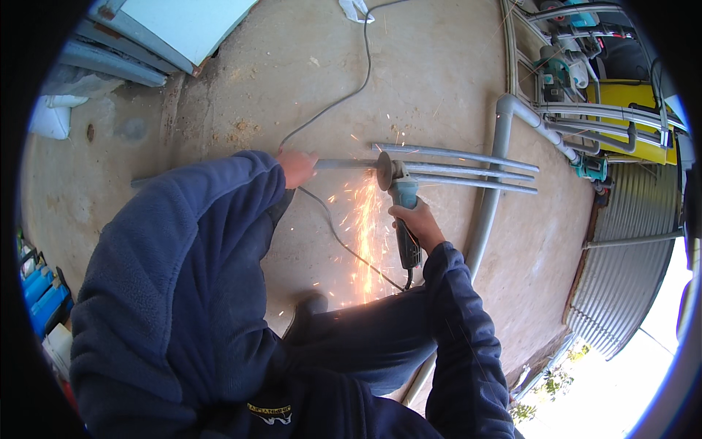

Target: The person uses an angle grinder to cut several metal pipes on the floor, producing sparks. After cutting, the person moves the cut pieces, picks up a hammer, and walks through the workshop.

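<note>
My right hand is wrapped round the body of a teal and black angle grinder. The grinder's disc meets a grey metal pipe, and orange sparks stream from there down toward my legs. To the left, my left hand is closed on the same pipe, whose far left end shows beyond my sleeve. Two more metal pipes lie to the right, an upper one and a lower one, one on each side of the worked pipe.
A thicker grey pipe runs under the thin pipes' right ends. The grinder's cord trails across the concrete floor. A metal rack with power tools stands at the upper right, a pale blue panel at the upper left. Corrugated sheet is at right.
</note>
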{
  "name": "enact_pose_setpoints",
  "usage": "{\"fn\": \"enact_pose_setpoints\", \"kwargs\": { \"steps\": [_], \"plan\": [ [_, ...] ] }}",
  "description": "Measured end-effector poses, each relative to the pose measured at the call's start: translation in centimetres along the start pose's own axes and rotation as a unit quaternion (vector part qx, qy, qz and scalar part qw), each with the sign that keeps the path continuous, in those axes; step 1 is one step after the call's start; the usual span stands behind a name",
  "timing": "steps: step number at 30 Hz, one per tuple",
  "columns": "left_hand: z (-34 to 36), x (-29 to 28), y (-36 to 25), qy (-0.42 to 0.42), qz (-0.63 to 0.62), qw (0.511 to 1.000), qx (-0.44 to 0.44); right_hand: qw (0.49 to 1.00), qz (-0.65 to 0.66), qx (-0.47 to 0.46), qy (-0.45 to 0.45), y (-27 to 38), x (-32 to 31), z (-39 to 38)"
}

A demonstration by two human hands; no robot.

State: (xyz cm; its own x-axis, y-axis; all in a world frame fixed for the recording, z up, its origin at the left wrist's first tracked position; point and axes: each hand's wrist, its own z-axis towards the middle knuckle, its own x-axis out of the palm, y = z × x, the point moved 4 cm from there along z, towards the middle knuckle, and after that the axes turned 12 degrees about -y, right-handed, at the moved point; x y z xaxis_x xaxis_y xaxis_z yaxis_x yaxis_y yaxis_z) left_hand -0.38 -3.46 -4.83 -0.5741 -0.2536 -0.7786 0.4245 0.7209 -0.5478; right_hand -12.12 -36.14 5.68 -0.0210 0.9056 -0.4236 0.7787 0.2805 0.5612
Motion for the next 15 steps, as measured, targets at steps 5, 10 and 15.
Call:
{"fn": "enact_pose_setpoints", "kwargs": {
  "steps": [5,10,15],
  "plan": [
    [0.0,-0.1,-0.2,0.003,0.002,1.000,0.009,1.000,-0.009,0.004,0.005,-0.1,-0.1,-0.3],
    [0.4,0.2,-0.2,0.065,-0.014,0.998,-0.013,0.998,0.051,-0.030,-0.032,1.7,-1.2,-1.1],
    [0.7,0.4,-0.3,0.092,-0.022,0.995,-0.043,0.998,0.047,-0.013,-0.027,2.2,-1.5,-1.8]
  ]
}}
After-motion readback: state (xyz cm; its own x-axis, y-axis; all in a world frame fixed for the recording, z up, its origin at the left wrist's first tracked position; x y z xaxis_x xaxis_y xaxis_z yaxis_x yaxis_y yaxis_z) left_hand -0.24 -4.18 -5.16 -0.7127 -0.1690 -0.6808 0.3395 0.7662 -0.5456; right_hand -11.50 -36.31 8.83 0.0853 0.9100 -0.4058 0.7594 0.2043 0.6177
